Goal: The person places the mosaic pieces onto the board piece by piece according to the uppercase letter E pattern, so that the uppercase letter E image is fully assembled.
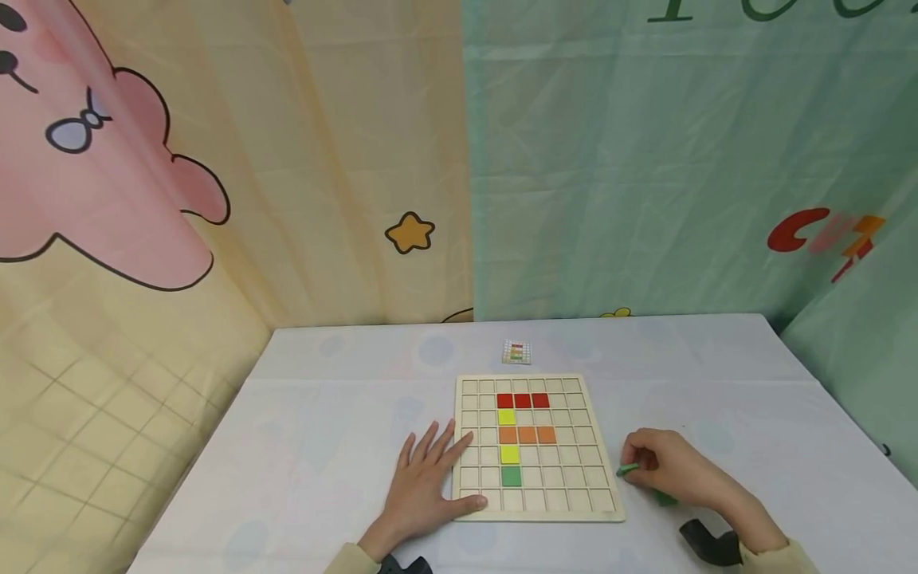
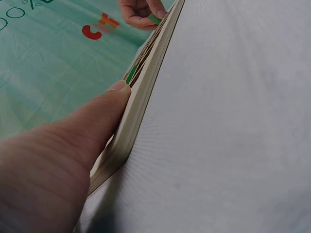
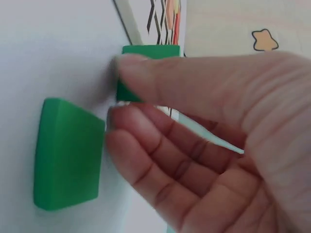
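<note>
A pale wooden grid board (image 1: pixel 574 502) lies on the table with coloured square tiles in its cells. Three red tiles (image 1: pixel 523 401) form an upper row, three orange tiles (image 1: pixel 527 435) a middle row. Single yellow tiles and one green tile (image 1: pixel 511 476) sit in the same column. Fingers spread, my left hand (image 1: pixel 423 486) rests on the board's left side, its thumb over the lower left corner. Just right of the board, my right hand (image 1: pixel 670 466) pinches a green square tile (image 3: pixel 155 51) between thumb and fingers. Another green tile (image 3: pixel 73 155) is on the table beside that hand.
A small card (image 1: pixel 516 352) with a coloured grid pattern lies behind the board. Printed curtains (image 1: pixel 610 159) hang behind and beside the white table (image 1: pixel 344 383). Black straps or mounts (image 1: pixel 710 544) show at both wrists.
</note>
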`<act>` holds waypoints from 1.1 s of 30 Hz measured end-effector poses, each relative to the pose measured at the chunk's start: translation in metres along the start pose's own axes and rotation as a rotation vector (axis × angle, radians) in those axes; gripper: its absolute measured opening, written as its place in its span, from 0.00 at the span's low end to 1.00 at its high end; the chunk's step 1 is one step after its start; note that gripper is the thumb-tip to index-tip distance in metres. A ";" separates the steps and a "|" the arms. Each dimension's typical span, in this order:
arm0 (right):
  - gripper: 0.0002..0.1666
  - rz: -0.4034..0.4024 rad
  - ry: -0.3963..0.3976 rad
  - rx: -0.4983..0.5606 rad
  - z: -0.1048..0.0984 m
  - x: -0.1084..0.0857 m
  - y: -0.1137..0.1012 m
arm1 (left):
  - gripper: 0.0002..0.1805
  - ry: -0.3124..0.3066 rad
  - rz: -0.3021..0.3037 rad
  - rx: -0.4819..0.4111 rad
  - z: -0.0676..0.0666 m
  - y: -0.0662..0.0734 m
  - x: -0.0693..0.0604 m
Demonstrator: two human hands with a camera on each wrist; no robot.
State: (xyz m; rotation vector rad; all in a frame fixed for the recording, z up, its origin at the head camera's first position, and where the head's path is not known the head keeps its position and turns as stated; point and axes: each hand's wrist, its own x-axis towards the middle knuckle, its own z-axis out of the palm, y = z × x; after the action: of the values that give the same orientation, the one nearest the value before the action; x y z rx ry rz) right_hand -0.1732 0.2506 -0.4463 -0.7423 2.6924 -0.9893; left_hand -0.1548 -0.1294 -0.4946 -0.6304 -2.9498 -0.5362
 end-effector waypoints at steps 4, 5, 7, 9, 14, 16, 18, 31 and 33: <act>0.05 0.054 0.059 -0.024 0.000 0.002 -0.003 | 0.50 0.001 0.004 0.003 0.000 0.000 0.000; 0.04 0.063 0.084 -0.040 0.001 0.003 -0.005 | 0.50 0.004 0.005 0.005 0.000 0.000 0.000; 0.04 0.072 0.149 -0.075 0.003 0.006 -0.009 | 0.50 0.008 0.005 0.011 0.001 0.000 -0.001; 0.05 0.074 0.230 -0.101 0.007 0.008 -0.015 | 0.50 0.011 0.007 0.009 0.001 0.000 -0.001; 0.08 0.022 0.358 -0.053 0.022 0.016 -0.031 | 0.50 -0.005 -0.005 0.004 0.001 0.000 0.000; 0.08 -0.017 0.336 0.005 0.031 0.021 -0.038 | 0.50 -0.011 -0.010 0.010 0.001 -0.001 0.000; 0.08 -0.053 0.281 0.059 0.041 0.027 -0.044 | 0.50 -0.008 -0.008 0.007 0.001 -0.001 0.000; 0.10 -0.008 0.146 -0.015 0.074 0.054 -0.070 | 0.50 -0.020 -0.009 0.012 0.002 -0.001 0.000; 0.09 -0.004 0.143 -0.029 0.074 0.053 -0.070 | 0.50 -0.020 -0.009 0.015 0.001 -0.001 -0.001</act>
State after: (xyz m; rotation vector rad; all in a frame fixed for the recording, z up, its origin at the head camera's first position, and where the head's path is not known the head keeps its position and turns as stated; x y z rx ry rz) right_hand -0.1669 0.1368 -0.4576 -0.7075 2.8336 -1.0448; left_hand -0.1547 -0.1305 -0.4957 -0.6247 -2.9744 -0.5105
